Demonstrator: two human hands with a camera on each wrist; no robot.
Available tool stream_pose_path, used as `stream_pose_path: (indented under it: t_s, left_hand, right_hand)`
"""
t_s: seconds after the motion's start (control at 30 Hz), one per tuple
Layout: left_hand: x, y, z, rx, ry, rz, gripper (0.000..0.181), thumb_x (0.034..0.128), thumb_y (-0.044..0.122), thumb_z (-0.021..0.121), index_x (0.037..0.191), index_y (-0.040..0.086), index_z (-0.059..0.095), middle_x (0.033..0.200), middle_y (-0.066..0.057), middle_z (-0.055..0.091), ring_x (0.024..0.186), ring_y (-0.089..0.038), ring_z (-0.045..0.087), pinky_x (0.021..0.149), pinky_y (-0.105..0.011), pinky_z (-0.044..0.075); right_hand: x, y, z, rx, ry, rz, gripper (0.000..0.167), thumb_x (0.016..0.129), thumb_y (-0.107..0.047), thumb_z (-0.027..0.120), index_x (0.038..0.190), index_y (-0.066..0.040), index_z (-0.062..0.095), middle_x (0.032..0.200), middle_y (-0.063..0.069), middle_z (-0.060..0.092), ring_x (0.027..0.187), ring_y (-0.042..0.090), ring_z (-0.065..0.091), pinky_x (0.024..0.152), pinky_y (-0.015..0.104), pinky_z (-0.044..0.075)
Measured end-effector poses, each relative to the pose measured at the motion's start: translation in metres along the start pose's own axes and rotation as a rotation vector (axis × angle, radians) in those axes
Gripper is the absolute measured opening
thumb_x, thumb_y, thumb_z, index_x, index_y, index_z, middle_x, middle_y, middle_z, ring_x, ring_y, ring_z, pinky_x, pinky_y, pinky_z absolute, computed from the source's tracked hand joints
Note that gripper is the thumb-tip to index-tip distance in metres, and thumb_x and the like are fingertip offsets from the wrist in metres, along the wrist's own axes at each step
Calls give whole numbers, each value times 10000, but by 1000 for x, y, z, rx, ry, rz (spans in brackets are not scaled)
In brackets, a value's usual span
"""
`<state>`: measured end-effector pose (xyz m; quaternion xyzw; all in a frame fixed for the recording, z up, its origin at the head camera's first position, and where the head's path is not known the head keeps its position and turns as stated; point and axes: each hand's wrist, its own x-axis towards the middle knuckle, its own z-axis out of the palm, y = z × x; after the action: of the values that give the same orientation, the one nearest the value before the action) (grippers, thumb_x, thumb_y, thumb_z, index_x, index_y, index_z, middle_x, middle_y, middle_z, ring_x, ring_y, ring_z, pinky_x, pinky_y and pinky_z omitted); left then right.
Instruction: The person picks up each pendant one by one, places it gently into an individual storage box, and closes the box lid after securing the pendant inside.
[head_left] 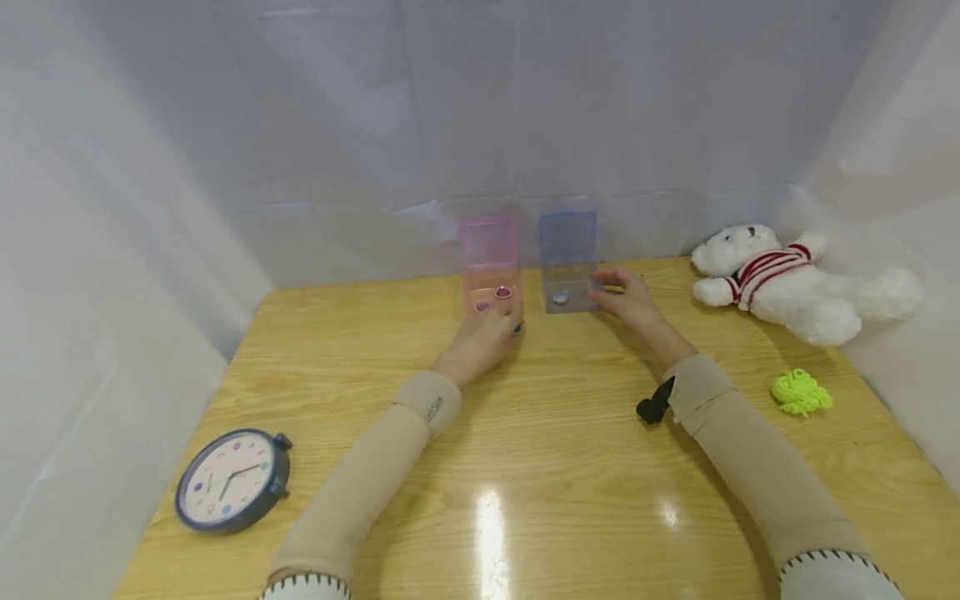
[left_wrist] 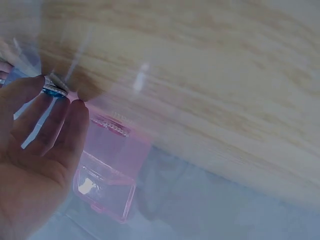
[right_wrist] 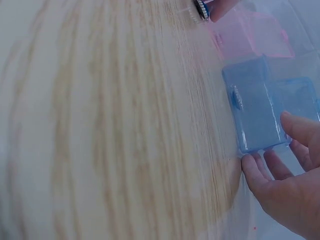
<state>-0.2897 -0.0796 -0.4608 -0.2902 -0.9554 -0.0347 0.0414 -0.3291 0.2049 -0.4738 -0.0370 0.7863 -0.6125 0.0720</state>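
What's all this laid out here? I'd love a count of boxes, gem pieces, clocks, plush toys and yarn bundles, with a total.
Boxes: 2 (pink box, blue box)
Gem pieces in sight: 4 (two in pink, one in blue, one in the left hand)
Clock: 1
Plush toy: 1
Yarn bundle: 1
Total: 9

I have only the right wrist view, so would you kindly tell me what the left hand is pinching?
Observer: The left wrist view shows the left hand pinching a silver-rimmed piece with a blue face.
Operator: Thank you; how many pieces show in the pink box?
Observer: In the head view, I see two pink-centred pieces in it.
Operator: And what is to the left of the left forearm?
Observer: A round clock with a dark blue rim, on the table.
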Motion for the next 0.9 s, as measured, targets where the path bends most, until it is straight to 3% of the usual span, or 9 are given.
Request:
stream_pose_path:
  t_s: [0.1, 0.23, 0.4, 0.53, 0.7, 0.9]
  left_hand:
    - [0, 1, 0, 6, -26, -21, 448, 1072, 170, 592, 1466, 18, 443, 1297, -132, 677, 1073, -314, 716, 894, -464, 650]
    - [1, 1, 1, -7, -37, -34, 400, 1070, 160, 584, 1437, 13, 522, 1322, -138, 650, 1177, -321, 665, 955, -472, 633]
    - [0, 2, 1, -25, -51, 26, 289, 1054, 163, 633, 1329, 91, 680, 1308, -111, 691, 1183, -305, 692, 955, -451, 637]
    - [0, 3, 0, -25, -74, 66, 294, 1042, 165, 659, 1330, 127, 700, 1305, -86, 731, 1194, -291, 713, 982, -435, 635]
    - [2, 5, -1, -27, -96, 55, 260, 1060, 139, 621, 1303, 110, 709, 1301, -105, 711, 1211, -302, 694, 998, -441, 625]
    - [4, 5, -1, -58, -110, 16, 235, 1071, 154, 574, 1229, 54, 716, 1208, -134, 713, 1114, -330, 711, 949, -454, 630]
  right_hand:
    - [-1, 0, 0, -10, -1, -2, 558, 1046, -143, 643, 1541, 24, 446, 1590, 251, 424, 1369, 352, 542, 980, 298, 595]
    - [-1, 0, 0, -13, -1, -8, 557, 1048, -146, 640, 1540, 25, 442, 1586, 249, 427, 1345, 328, 560, 968, 278, 596]
    - [-1, 0, -1, -21, -2, -11, 565, 1049, -155, 639, 1546, 22, 437, 1596, 251, 420, 1365, 329, 549, 942, 240, 590]
    - [-1, -1, -1, -11, -2, -3, 561, 1047, -145, 641, 1547, 17, 444, 1602, 240, 422, 1396, 365, 522, 906, 199, 578]
    - [-2, -2, -1, -8, 0, -2, 550, 1045, -130, 640, 1543, 13, 452, 1602, 238, 428, 1412, 387, 512, 869, 161, 562]
    - [-2, -2, -1, -14, -3, -6, 535, 1047, -127, 639, 1529, 20, 461, 1588, 252, 430, 1417, 397, 512, 915, 217, 581]
